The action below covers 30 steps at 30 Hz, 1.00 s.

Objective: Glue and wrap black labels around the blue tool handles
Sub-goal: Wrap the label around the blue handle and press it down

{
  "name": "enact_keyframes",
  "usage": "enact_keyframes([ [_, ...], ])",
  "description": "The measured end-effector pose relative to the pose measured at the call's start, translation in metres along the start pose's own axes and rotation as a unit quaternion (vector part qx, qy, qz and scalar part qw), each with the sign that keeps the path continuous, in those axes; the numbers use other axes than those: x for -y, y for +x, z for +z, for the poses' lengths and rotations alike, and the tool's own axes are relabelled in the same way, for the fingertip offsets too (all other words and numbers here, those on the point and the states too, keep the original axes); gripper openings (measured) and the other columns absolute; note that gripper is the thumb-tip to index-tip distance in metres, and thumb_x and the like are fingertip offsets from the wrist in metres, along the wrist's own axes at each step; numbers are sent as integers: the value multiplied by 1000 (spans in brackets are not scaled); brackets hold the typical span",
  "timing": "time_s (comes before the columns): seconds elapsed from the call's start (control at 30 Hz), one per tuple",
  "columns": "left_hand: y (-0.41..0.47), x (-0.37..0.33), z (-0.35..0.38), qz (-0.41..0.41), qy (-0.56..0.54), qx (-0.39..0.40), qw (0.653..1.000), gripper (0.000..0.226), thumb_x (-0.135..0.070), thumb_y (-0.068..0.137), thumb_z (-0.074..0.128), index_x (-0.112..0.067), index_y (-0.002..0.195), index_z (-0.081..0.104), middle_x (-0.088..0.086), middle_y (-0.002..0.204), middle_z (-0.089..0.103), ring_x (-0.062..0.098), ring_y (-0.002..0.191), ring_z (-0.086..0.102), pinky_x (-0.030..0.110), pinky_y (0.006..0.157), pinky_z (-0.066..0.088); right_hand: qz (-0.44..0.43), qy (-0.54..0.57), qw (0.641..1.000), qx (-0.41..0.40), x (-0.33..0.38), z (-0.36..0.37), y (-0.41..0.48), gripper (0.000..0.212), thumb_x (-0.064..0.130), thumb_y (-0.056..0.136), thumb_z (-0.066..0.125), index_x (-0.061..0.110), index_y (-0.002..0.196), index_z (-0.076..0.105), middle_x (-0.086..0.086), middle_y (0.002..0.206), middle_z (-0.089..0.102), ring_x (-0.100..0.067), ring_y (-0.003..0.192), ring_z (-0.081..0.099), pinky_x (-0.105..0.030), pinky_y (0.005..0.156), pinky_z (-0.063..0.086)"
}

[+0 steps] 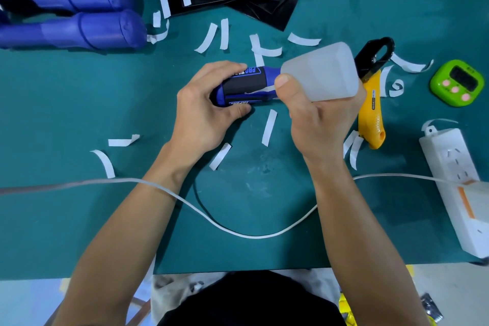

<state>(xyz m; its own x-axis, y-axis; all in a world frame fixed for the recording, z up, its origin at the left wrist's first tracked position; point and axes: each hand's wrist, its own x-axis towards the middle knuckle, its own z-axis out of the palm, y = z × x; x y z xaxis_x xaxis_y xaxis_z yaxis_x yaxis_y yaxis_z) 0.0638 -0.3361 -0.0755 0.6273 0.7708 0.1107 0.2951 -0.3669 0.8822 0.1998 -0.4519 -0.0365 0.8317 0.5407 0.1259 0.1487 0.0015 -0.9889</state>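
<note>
The blue tool handle (247,85) with its black label (244,85) lies mid-table, gripped by the curled left hand (203,111). The right hand (317,124) squeezes a cloudy glue bottle (322,71), tipped against the handle. White paper strips (268,127) lie scattered around on the green table (79,103).

Both bare forearms reached forward, wrists fairly close. The left hand (203,111) curled round the blue handle (248,82), thumb nearside, fingers (230,67) over the far side. The right hand (320,122) gripped the bottle (325,71), thumb pressed beside those fingers.
</note>
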Motion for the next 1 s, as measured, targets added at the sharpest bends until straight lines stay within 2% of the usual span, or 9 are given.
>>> enact_keyframes([
  [0.1,0,0,0,1,3,0,1000,65,1,66,95,-8,126,72,4,125,67,-4,115,60,16,102,44,1,3,1000,-6,0,-1,2,22,22,81,77,3,87,68,5,78,66,-5,73,64,-18,68,50],
  [0.23,1,1,0,1,4,1,1000,65,1,65,95,-8,126,72,4,125,67,-6,114,60,15,101,44,8,0,1000,-15,0,-2,3,18,24,79,79,12,83,65,18,74,64,-4,70,63,-19,64,49],
  [0.4,0,1,0,1,5,3,1000,65,0,66,95,-8,126,72,4,125,67,-3,115,60,16,102,44,22,5,999,-26,1,-4,6,19,25,77,80,14,83,65,17,74,64,-7,69,63,-20,64,49],
  [0.6,1,2,0,-1,3,2,1000,65,1,66,95,-8,126,72,5,126,67,-4,115,60,16,101,44,32,8,999,-26,5,-6,5,24,24,77,80,7,84,64,9,72,61,-6,66,59,-17,61,47],
  [0.7,0,2,0,-3,-1,1,1000,64,2,66,94,-7,126,72,5,125,67,-6,114,60,14,101,44,40,10,999,-28,9,-8,7,21,20,76,82,19,78,60,14,70,59,-7,64,56,-18,60,45],
  [0.83,0,2,0,-5,1,2,1000,64,2,66,94,-8,126,72,2,125,67,-5,114,60,14,100,45,42,2,999,-23,12,-9,8,33,9,78,81,30,74,56,26,62,57,3,61,54,-12,58,43],
  [1.0,0,3,0,-3,1,2,1000,64,1,66,95,-9,126,73,1,125,67,-4,115,60,15,101,44,45,7,999,-25,16,-10,10,32,10,77,81,29,72,56,25,62,57,2,62,55,-15,59,44],
])
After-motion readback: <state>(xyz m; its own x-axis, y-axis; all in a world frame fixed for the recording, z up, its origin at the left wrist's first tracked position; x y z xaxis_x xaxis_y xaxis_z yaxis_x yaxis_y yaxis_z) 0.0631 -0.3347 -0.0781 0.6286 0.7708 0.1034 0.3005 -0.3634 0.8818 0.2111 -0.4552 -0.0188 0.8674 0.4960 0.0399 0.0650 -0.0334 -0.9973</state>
